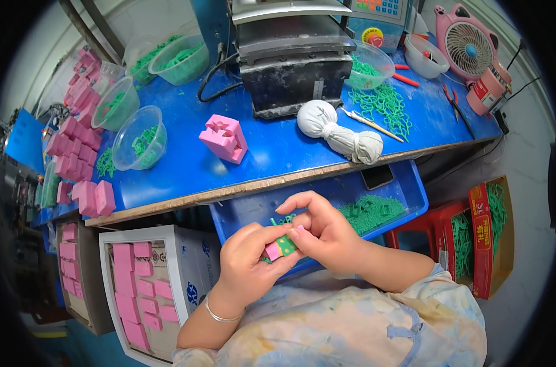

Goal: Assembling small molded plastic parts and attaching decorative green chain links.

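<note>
My left hand (251,260), a bangle at its wrist, is closed on a small green piece (286,246) with pale spots and a pink end. It is low in front of me, above the near edge of a blue drawer tray (236,217). Close against it, my right hand (325,234) has its thumb at the top of the piece and its index finger arched over. Green strands (284,220) stick up between the hands. What the other right fingers grip is hidden. A pink block mould (224,139) with a notched top stands on the blue table beyond.
Green granules (373,214) fill the tray's right part. A black press (296,79) stands at the back, a tied white cloth bundle (336,131) before it. Clear bowls (140,139) and stacked pink blocks (76,144) are left; a red box (483,244) of green strands is right.
</note>
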The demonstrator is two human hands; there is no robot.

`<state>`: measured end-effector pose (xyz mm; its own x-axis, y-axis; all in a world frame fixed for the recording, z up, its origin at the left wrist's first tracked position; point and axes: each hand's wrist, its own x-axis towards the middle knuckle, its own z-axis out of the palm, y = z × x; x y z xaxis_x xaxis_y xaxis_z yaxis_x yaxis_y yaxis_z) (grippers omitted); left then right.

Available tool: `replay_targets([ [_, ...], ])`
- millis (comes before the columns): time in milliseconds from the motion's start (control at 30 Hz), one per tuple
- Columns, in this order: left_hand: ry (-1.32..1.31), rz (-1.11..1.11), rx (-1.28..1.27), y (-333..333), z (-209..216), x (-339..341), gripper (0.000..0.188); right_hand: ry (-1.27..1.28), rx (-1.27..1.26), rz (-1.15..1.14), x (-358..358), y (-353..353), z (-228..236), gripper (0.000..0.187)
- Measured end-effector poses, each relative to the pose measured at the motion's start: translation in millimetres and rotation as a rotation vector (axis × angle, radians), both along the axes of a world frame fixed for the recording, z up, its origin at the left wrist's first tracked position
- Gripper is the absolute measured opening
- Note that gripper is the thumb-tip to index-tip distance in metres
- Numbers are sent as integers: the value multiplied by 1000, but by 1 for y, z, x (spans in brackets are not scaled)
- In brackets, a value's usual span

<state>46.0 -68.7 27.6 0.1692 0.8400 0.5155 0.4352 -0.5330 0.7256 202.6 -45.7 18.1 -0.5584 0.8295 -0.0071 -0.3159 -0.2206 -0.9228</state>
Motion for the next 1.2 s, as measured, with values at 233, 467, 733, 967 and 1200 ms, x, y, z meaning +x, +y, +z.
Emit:
replay_targets([
  [233,37,14,143,2,5,0,35,152,-132,13,2,5,12,22],
  [467,-86,-51,115,2,2,-3,37,220,-151,50,5,7,16,22],
  [733,-113,-68,115,4,2,-6,37,214,-113,88,5,11,18,20],
  [967,-20,-59,79,5,7,-7,39,108,-37,96,7,13,17,23],
  [1200,74,13,198,5,2,-6,34,-9,143,30,-3,1,21,24],
])
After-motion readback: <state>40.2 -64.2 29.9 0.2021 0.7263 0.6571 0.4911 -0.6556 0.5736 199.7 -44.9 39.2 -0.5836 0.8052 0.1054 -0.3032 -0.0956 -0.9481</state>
